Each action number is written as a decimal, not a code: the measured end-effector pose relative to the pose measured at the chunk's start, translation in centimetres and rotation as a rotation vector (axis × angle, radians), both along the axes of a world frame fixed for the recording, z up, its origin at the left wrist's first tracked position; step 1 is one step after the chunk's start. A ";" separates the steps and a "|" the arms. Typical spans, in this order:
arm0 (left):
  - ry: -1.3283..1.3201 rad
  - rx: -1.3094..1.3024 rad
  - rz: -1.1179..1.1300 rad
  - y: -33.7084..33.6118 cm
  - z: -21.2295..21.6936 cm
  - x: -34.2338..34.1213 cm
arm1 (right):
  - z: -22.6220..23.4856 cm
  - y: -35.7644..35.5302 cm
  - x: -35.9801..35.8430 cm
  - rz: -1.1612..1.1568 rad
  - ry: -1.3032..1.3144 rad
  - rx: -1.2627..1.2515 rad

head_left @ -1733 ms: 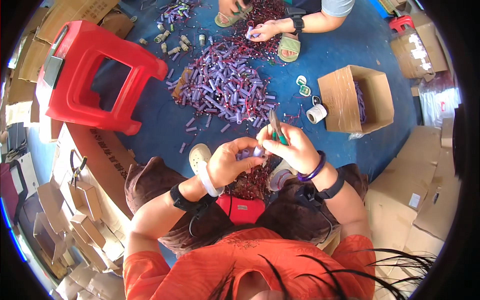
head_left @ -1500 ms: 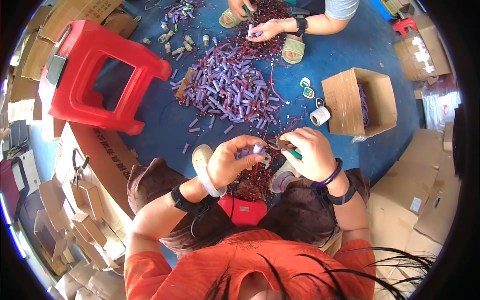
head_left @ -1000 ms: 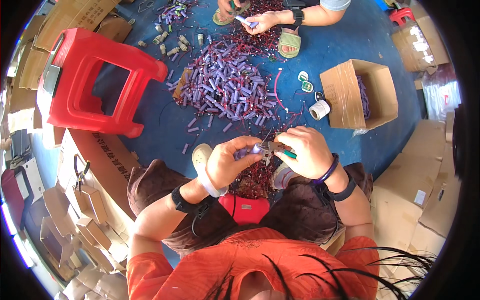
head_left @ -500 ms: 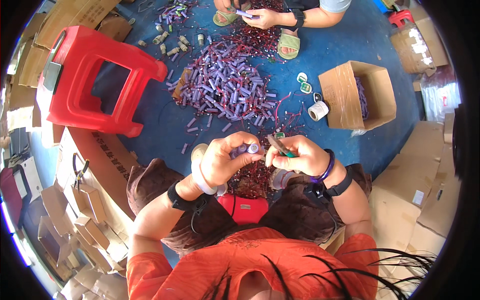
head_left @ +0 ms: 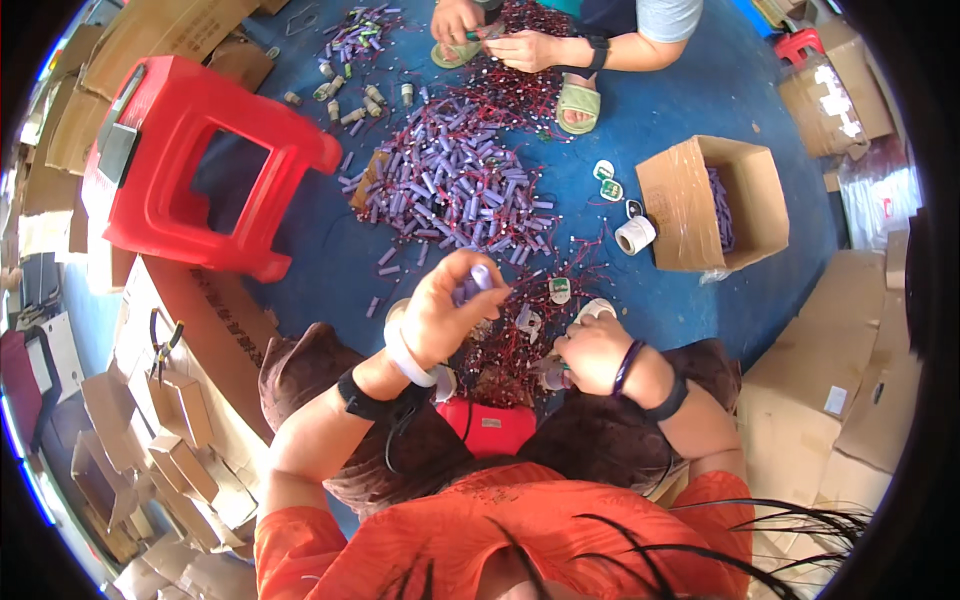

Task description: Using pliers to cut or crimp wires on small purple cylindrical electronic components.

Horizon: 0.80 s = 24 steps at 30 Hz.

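Observation:
Purple cylindrical battery cells (head_left: 481, 274) are gripped in my left hand (head_left: 447, 308), whose fingers are wrapped round them at chest front; one cell's end sticks up by the thumb. My right hand (head_left: 602, 357) is lower and to the right, above the heap of red and black wires (head_left: 497, 365) between my feet. It is closed round green-handled pliers, of which only a bit of handle shows; the jaws are hidden. A crumpled pale scrap (head_left: 528, 321) shows between my hands, over the wires. Beyond them lies a big pile of purple battery cells (head_left: 455, 185) with wires.
At left a red plastic stool (head_left: 215, 170) lies on its side. An open cardboard box (head_left: 685, 205) with purple cells stands at right, beside a white roll (head_left: 635, 236). Another person's hands (head_left: 525, 50) work at the far side. Cardboard boxes (head_left: 815, 380) line the right.
My right hand has dropped away from the cells, down and towards me, with the pliers. My left hand still holds the cells and has tilted them upward. The other person's hands have drawn together.

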<state>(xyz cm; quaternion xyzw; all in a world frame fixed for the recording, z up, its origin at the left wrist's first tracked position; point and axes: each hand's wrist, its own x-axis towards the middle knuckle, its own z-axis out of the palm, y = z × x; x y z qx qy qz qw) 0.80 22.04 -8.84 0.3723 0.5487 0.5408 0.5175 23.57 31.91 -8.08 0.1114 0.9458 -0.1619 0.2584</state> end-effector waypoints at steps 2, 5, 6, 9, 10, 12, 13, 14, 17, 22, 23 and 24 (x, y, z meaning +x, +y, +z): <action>-0.322 -0.328 0.103 0.4 -0.1 0.0 | -0.9 -1.5 0.6 -0.031 0.003 0.161; -0.539 -0.445 0.105 0.9 -2.6 -0.6 | 0.7 -2.1 0.6 0.016 0.013 0.006; -0.522 -0.445 0.066 1.1 -3.5 -0.4 | 1.0 -2.6 1.0 0.003 0.054 -0.010; -0.485 -0.724 0.045 1.3 -7.9 0.2 | -0.1 -3.9 2.0 0.020 0.106 0.088; -0.520 -0.809 0.032 0.9 -10.0 0.2 | -0.4 -4.2 2.0 0.016 0.030 0.052; -0.549 -0.954 0.031 0.6 -13.6 0.7 | -0.7 -4.5 2.1 0.023 -0.043 0.078; -0.530 -0.983 0.017 1.7 -14.3 2.0 | -0.8 -4.6 2.5 0.035 -0.124 0.042; -0.501 -0.984 -0.017 3.6 -14.4 3.3 | -1.1 -4.9 2.7 0.061 -0.199 0.000; -0.509 -0.925 -0.074 11.1 -12.1 9.2 | -4.6 -7.6 3.1 0.103 -0.342 -0.127; -0.708 -0.486 -0.292 24.8 -2.5 20.5 | -11.7 -12.3 2.2 0.161 -0.326 -0.131; -0.734 -0.492 -0.302 26.5 -0.4 21.3 | -8.5 -11.2 2.3 0.215 -0.322 -0.125; -0.721 -0.491 -0.297 27.2 0.4 22.0 | -4.6 -9.7 2.7 0.269 -0.318 -0.119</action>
